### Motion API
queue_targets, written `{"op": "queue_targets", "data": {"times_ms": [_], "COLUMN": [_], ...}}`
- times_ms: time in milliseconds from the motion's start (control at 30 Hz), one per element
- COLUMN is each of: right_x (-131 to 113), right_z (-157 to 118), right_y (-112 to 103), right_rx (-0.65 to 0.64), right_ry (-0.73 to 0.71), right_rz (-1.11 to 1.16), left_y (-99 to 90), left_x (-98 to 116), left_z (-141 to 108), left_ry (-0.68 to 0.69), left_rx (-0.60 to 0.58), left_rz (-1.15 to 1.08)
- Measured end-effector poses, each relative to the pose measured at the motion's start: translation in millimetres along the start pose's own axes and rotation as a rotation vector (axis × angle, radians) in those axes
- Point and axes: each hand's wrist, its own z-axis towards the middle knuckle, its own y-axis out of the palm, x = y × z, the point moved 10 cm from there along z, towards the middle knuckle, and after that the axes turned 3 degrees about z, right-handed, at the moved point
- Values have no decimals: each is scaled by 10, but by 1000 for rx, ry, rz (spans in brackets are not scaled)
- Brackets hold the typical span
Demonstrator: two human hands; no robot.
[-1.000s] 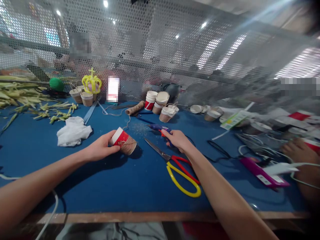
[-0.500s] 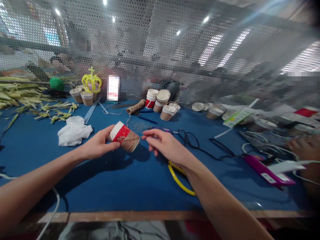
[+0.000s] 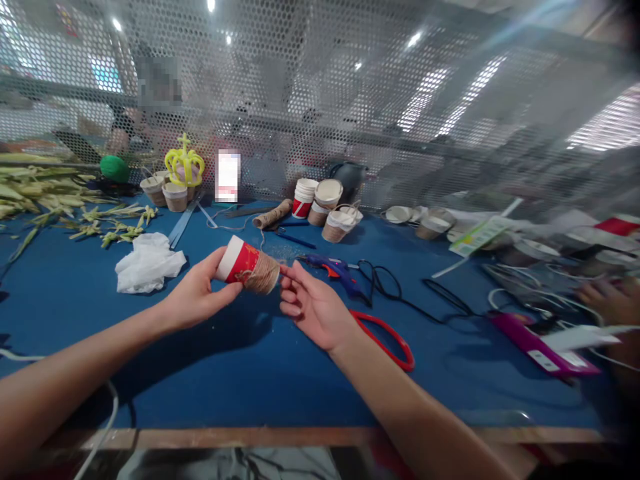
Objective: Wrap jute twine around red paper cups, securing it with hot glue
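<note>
My left hand [image 3: 193, 287] grips a red-and-white paper cup [image 3: 240, 259] by its white rim end. The cup lies tilted in the air, its base toward the right. Brown twine [image 3: 261, 275] is wound around its lower part, and a strand trails up toward the twine roll [image 3: 273, 215] behind. My right hand [image 3: 315, 303] is at the cup's base, its index fingertip touching the wound edge. Its thumb lies close to the index finger and the other fingers are curled; anything pinched there is hidden. Past this hand lies a blue glue gun [image 3: 335, 270] with an orange trigger.
A red loop-shaped handle [image 3: 385, 337] lies beside my right forearm. White crumpled cloth [image 3: 149, 263] is at left. Stacked paper cups [image 3: 303, 199] and twine-wrapped cups [image 3: 337, 225] stand behind. At right are black cords, a purple power strip [image 3: 540, 347] and another person's hand [image 3: 607, 300].
My right hand has turned and moved in against the cup's base, uncovering the glue gun. The cup is tipped closer to level. A red loop shows where a yellow one lay near my forearm.
</note>
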Motion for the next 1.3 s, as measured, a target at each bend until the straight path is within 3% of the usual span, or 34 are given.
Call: {"op": "queue_targets", "data": {"times_ms": [133, 333, 600, 1000, 1300], "right_x": [45, -3, -197, -457, -487], "right_z": [25, 9, -84, -244, -312], "right_y": [-58, -79, -34, 70, 144], "right_rx": [15, 11, 18, 16, 6], "right_ry": [66, 7, -183, -530, -609], "right_rz": [101, -35, -318, -662, -791], "left_y": [121, 208, 246, 425, 500], "left_x": [35, 22, 19, -35, -51], "left_z": [-55, -89, -76, -121, -150], "left_ry": [28, 32, 12, -87, -100], "left_rx": [-68, -128, -166, -326, -371], "left_rz": [159, 223, 28, -146, -122]}}
